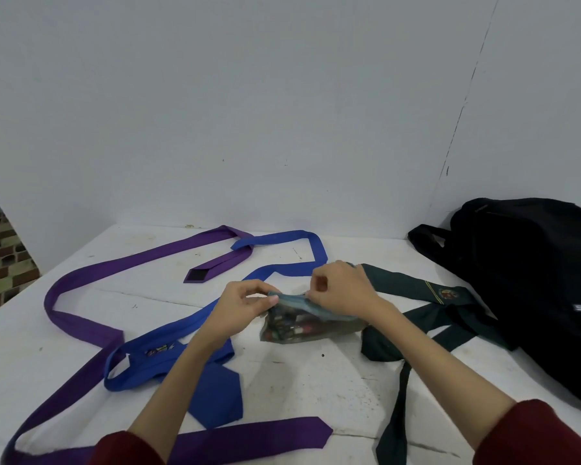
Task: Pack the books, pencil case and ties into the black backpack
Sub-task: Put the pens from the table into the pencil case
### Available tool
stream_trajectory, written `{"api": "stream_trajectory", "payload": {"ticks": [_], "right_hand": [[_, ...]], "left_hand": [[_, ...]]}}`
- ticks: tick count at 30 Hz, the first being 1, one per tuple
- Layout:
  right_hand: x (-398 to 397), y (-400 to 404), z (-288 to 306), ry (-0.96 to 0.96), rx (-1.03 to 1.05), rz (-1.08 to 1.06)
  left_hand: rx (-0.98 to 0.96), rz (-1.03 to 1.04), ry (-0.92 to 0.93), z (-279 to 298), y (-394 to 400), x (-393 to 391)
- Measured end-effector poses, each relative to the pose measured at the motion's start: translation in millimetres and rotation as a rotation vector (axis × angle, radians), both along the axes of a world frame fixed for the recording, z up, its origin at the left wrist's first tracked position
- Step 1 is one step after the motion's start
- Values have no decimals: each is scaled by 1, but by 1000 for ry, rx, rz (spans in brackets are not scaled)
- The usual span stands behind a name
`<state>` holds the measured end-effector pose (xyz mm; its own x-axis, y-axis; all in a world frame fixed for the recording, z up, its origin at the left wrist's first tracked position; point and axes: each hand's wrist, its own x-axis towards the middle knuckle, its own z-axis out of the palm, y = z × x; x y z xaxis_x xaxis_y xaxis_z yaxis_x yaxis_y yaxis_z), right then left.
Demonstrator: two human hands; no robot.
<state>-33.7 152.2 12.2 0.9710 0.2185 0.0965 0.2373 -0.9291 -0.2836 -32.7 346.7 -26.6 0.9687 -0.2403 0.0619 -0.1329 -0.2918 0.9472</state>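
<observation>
Three ties lie on the white counter [316, 391]: purple tie [81, 280], blue tie [168, 333], dark green tie [416, 290]. Both hands, left hand [245, 305] and right hand [341, 290], pinch one clear pencil case [302, 325] mid-counter. One black backpack [531, 283] sits far right by the wall; its white lettering is unreadable.

White lettering on the black backpack [531, 283], cut off, perhaps "STE"; otherwise unreadable.
</observation>
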Motion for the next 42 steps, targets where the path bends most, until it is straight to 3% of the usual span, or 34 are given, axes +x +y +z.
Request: {"api": "stream_trajectory", "payload": {"ticks": [1,3,7,10,13,20,27,34,38,42], "right_hand": [[2,-13,0,33,44,16],[5,-40,4,151,-64,55],[5,-59,4,415,-252,138],[4,-50,-4,263,-366,129],[3,-50,-9,101,-258,87],[-3,-80,-6,2,65,-26],[1,-58,1,-62,-106,44],[5,-43,-7,-220,-349,27],[9,-44,2,-161,-314,20],[3,-17,-11,-204,-181,95]], "left_hand": [[66,-60,-5,5,4,2],[243,-154,-2,19,5,7],[767,-358,18,43,-31,14],[1079,-452,-15,36,-70,12],[1232,-416,-90,26,-88,18],[1015,-341,-248,23,-54,48],[1100,-406,-269,22,-59,55],[914,-374,-149,20,-45,64],[749,-382,-96,20,-34,64],[735,-389,-97,20,-35,63]]}}
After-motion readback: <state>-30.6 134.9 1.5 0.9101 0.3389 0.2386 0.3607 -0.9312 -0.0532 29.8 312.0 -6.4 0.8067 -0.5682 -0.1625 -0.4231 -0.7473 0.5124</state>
